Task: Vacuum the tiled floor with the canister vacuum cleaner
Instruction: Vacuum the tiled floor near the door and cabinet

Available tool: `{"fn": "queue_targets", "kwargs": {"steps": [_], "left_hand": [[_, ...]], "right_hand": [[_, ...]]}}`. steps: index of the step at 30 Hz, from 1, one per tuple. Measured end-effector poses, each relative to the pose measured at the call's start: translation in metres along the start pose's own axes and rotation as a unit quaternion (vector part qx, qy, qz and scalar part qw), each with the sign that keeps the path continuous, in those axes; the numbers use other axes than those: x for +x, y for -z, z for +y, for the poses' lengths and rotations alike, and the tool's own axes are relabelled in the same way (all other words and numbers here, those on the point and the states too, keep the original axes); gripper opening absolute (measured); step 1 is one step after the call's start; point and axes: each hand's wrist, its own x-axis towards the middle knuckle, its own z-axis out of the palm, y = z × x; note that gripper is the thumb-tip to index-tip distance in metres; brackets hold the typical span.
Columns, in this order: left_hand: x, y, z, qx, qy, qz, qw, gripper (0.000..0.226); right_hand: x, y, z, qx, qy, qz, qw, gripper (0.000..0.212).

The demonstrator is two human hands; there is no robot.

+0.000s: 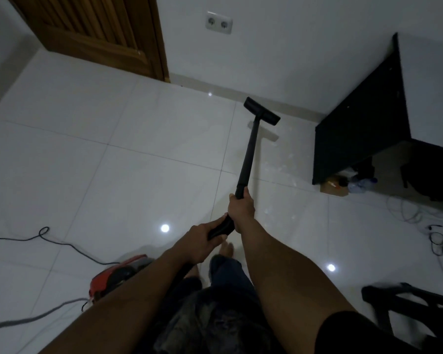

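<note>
The floor head (262,111) of the vacuum sits flat on the tiled floor (138,149), just short of the skirting (287,108) and near the corner of a black cabinet (356,118), probably because dust gathers along that wall edge. The wand (246,152) slopes back from it to the person. The right hand (241,210) is wrapped round its lower end to steer, while the left hand (202,242) clasps the curved handle (220,229) behind it to push and pull. The red canister (113,277) lies on the floor at the person's left, beside the feet, close enough to be towed along. Open tiles stretch left toward the wooden door (100,34), which looks the easiest room for long strokes. To the right, the cabinet, loose cables (440,241) and a black chair (407,302) hem the path, and the black cord (62,244) trailing left could snag.
</note>
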Motion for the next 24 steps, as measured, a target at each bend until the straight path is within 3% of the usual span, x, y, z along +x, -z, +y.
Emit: {"fn": "queue_targets", "kwargs": {"steps": [12,16,24], "left_hand": [[-0.148,-0.137,-0.057,-0.015,-0.011,0.009,1.000,0.053],[-0.213,-0.205,-0.083,0.067,-0.006,-0.035,0.997,0.050],[-0.331,-0.265,-0.112,0.001,0.018,-0.063,0.998,0.049]], "right_hand": [[-0.134,0.047,0.158,-0.015,0.007,-0.009,1.000,0.064],[-0.190,0.077,0.239,-0.034,0.003,-0.011,0.999,0.065],[-0.281,0.082,0.357,-0.041,-0.035,-0.002,0.999,0.064]]}}
